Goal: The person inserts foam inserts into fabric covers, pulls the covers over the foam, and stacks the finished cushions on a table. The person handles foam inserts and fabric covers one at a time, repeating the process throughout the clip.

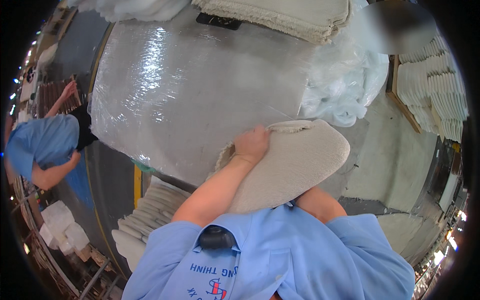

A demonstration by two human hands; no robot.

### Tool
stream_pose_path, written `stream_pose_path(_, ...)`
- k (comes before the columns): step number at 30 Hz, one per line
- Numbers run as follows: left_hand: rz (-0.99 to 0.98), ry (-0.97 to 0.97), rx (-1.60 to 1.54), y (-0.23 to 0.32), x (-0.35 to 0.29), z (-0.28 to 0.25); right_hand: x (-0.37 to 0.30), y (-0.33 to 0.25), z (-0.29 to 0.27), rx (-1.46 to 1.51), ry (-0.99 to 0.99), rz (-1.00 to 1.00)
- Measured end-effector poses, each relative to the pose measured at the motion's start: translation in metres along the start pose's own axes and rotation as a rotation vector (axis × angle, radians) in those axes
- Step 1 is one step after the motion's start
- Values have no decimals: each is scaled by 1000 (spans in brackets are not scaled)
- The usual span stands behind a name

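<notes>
A beige, fuzzy piece of fabric, like a plush mat or cover, is held up in front of my chest, its rounded end toward the right. My left hand is closed on its far edge, where a rough, frayed border shows. My right forearm passes beneath the fabric, which hides the right hand and its fingers. Under and beyond the fabric lies a table wrapped in clear plastic film.
A stack of similar beige pieces lies at the table's far side, beside a dark flat object. Crumpled clear plastic covers the right end. Pale stacks stand at lower left and far right. Another person is at the left.
</notes>
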State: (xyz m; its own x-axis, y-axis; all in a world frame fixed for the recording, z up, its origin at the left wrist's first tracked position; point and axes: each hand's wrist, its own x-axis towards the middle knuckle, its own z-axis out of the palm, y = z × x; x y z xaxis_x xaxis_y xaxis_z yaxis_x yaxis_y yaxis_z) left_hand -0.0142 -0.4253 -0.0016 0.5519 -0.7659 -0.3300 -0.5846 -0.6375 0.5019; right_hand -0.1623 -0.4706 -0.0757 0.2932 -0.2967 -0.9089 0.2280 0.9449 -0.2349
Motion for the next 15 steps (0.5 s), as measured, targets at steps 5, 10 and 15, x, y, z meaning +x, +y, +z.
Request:
stream_pose_path(5,10,19,-2,3,3,-12,-4,-16,-4,-21,-50,-35)
stream_pose_path(10,-9,-172,-210,12,3,-42,-23,-50,-8,-8,-67,-99)
stream_pose_path(15,-77,-55,-191,-3,-23,-27,-36,-51,-6,-16,-56,-110)
